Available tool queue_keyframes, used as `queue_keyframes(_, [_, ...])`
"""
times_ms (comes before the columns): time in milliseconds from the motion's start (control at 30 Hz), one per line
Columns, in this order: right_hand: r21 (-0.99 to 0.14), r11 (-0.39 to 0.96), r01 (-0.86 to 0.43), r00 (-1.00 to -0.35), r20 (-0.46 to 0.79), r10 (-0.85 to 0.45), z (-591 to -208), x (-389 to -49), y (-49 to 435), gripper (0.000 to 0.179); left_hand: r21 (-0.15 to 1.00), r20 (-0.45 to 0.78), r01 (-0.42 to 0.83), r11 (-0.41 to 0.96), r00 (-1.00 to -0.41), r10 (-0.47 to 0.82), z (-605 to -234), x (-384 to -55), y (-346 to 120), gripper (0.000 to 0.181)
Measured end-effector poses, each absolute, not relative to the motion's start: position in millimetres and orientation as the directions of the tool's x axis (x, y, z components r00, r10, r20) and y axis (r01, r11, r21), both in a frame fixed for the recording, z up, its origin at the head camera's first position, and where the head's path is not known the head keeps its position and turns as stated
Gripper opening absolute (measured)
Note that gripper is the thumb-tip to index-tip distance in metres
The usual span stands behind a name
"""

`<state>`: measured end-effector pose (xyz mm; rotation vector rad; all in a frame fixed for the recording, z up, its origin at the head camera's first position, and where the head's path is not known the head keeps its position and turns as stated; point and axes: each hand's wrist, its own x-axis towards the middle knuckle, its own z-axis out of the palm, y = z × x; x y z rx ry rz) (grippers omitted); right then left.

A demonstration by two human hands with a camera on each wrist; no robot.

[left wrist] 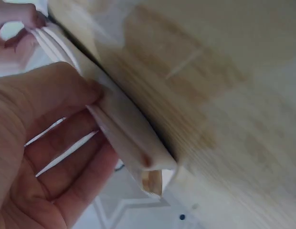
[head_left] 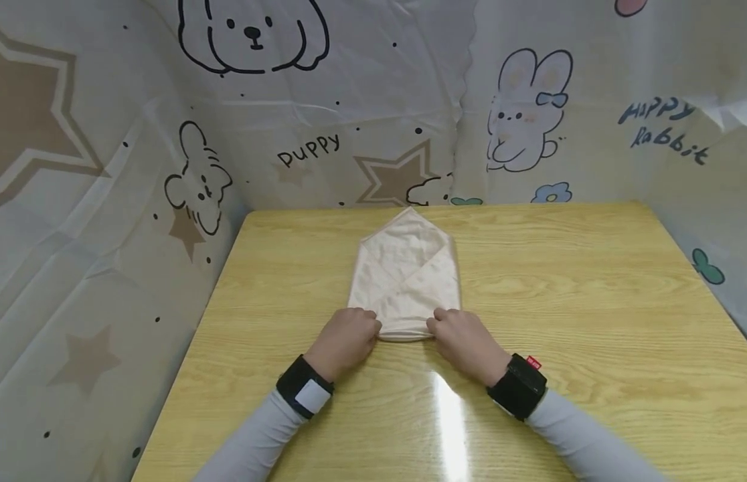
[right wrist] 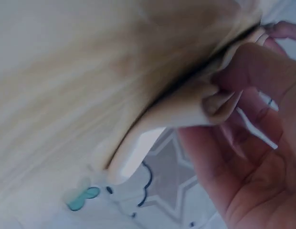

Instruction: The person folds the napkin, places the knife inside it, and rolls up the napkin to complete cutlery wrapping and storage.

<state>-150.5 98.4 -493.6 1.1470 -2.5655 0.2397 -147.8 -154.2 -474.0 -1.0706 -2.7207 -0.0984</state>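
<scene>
A cream, satiny cloth (head_left: pixel 403 268) lies folded on the table, its far end coming to a point and a diagonal fold line crossing its top. My left hand (head_left: pixel 347 337) pinches the near left corner, and my right hand (head_left: pixel 466 340) pinches the near right corner. Between them runs the rolled or layered near edge. In the left wrist view, the thumb presses the layered cloth (left wrist: pixel 124 121) against fingers that reach behind it. Seen from the right wrist, the cloth (right wrist: pixel 181 107) bunches into a small fold under the thumb.
The light wood-grain table (head_left: pixel 590 301) extends around the cloth, with a bright reflection near its front. Pale fabric printed with cartoon animals and stars (head_left: pixel 397 174) hangs behind and along the sides. Each wrist wears a black strap (head_left: pixel 518 387) over a light sleeve.
</scene>
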Motion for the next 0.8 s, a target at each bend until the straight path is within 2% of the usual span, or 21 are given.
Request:
queue_keyframes(167, [-0.156, 0.662, -0.733, -0.664, 0.374, -0.648, -491, -164, 105, 0.010, 0.109, 0.206, 0.653, 0.749, -0.752, 0.626, -474, -161, -160, 0.011])
queue_keyframes(267, [-0.261, 0.671, -0.694, -0.717, 0.336, -0.611, -490, -171, 109, 0.008, 0.185, 0.173, 0.628, 0.756, -0.778, 0.604, -475, -169, -163, 0.011])
queue_keyframes(367, [-0.302, 0.683, -0.665, -0.746, 0.295, -0.597, -492, -176, 110, 0.006, 0.227, 0.133, 0.599, 0.768, -0.800, 0.585, -478, -178, -165, 0.010])
queue_keyframes(467, [-0.288, 0.695, -0.659, -0.751, 0.288, -0.594, -494, -180, 109, 0.007, 0.247, 0.101, 0.579, 0.777, -0.813, 0.573, -479, -184, -166, 0.009])
queue_keyframes(600, [-0.188, 0.742, -0.643, -0.754, 0.323, -0.572, -493, -180, 104, 0.016, 0.259, 0.097, 0.549, 0.795, -0.833, 0.544, -480, -192, -165, 0.009])
queue_keyframes(700, [-0.078, 0.747, -0.661, -0.714, 0.373, -0.593, -489, -176, 97, 0.019, 0.240, 0.105, 0.535, 0.810, -0.844, 0.526, -480, -196, -163, 0.007])
queue_keyframes(800, [-0.025, 0.719, -0.694, -0.666, 0.402, -0.629, -486, -167, 90, 0.015, 0.172, 0.123, 0.531, 0.830, -0.847, 0.517, -479, -197, -161, 0.005])
